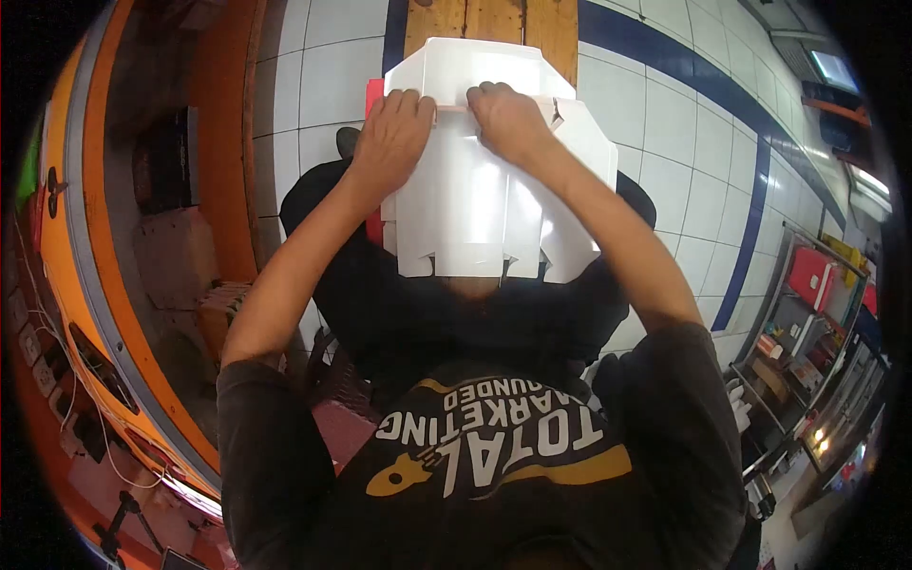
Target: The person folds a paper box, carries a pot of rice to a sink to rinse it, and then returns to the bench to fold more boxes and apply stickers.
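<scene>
A flat white cardboard box blank [484,204] with tabs along its near edge lies across my lap. My left hand [391,138] presses down on its upper left part, fingers curled over a fold line. My right hand [508,119] grips the same fold just to the right, fingers bent over the crease. Both hands sit close together near the far end of the cardboard. A red sheet edge [373,95] shows under the blank at its left side.
White floor tiles [684,142] with a dark blue stripe [750,190] spread ahead. A wooden plank surface [494,24] lies beyond the cardboard. An orange-edged counter [104,237] runs along the left. Metal shelves [807,313] with red items stand at the right.
</scene>
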Demonstrator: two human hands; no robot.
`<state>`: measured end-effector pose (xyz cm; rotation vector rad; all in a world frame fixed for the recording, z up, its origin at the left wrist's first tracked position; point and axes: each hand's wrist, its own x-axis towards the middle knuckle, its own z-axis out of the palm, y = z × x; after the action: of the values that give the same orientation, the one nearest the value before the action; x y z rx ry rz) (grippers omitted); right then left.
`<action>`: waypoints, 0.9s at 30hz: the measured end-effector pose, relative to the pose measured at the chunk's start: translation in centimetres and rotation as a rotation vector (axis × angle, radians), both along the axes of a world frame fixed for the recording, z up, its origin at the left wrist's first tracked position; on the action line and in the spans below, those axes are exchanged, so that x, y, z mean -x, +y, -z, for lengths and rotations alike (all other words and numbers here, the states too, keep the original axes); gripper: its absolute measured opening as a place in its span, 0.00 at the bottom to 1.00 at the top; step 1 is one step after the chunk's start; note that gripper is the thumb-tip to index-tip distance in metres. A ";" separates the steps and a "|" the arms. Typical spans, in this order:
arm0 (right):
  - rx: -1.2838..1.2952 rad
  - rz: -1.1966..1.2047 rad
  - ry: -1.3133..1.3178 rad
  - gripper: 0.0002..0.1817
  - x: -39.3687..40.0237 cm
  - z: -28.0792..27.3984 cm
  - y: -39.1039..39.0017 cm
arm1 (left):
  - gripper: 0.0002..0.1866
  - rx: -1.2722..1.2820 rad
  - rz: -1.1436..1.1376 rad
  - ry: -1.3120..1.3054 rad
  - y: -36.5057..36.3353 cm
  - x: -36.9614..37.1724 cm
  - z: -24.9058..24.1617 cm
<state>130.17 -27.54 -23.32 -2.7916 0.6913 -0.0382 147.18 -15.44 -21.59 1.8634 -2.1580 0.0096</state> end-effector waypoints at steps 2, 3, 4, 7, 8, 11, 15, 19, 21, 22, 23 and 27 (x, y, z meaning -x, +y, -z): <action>0.134 0.041 -0.090 0.05 0.8 0.3 2.5 | 0.14 -0.004 0.039 0.028 -0.2 0.9 0.0; 0.257 0.033 -0.110 0.06 1.3 0.5 3.8 | 0.15 -0.025 0.088 0.030 -1.0 1.2 0.4; 0.254 0.030 -0.140 0.05 1.7 0.7 4.4 | 0.15 -0.044 0.140 0.035 -1.6 1.6 0.7; 0.138 0.050 -0.237 0.06 2.7 1.0 4.2 | 0.07 -0.128 0.116 0.039 -2.3 3.3 1.8; 0.062 0.047 -0.258 0.07 3.1 0.9 3.4 | 0.06 -0.152 0.103 0.032 -1.8 3.7 2.3; 0.049 0.067 -0.225 0.18 4.6 -0.5 -0.2 | 0.05 -0.039 0.124 0.053 -1.2 3.7 2.6; -0.205 0.001 0.220 0.21 4.9 0.6 -5.7 | 0.06 0.066 0.113 0.099 -0.5 3.9 2.5; -0.149 -0.030 0.373 0.10 3.6 -2.1 -5.3 | 0.07 0.088 0.095 0.104 -0.6 3.8 2.3; 0.000 -0.019 0.240 0.05 4.6 -0.5 -3.6 | 0.07 0.060 0.095 0.107 -0.6 3.6 2.3; 0.044 0.035 0.171 0.03 5.1 -0.6 -2.4 | 0.07 0.043 0.103 0.114 -0.8 3.4 2.2; 0.084 0.089 0.106 0.02 5.7 -1.0 -0.4 | 0.07 0.022 0.112 0.125 -0.7 3.3 2.1; 0.143 0.218 -0.062 0.03 6.9 -0.9 2.7 | 0.22 0.203 -0.040 0.116 -0.5 2.9 0.3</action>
<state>123.22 -24.87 -22.42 -2.8201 1.0111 -0.2239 144.28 -15.93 -21.91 1.7478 -1.9629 0.1215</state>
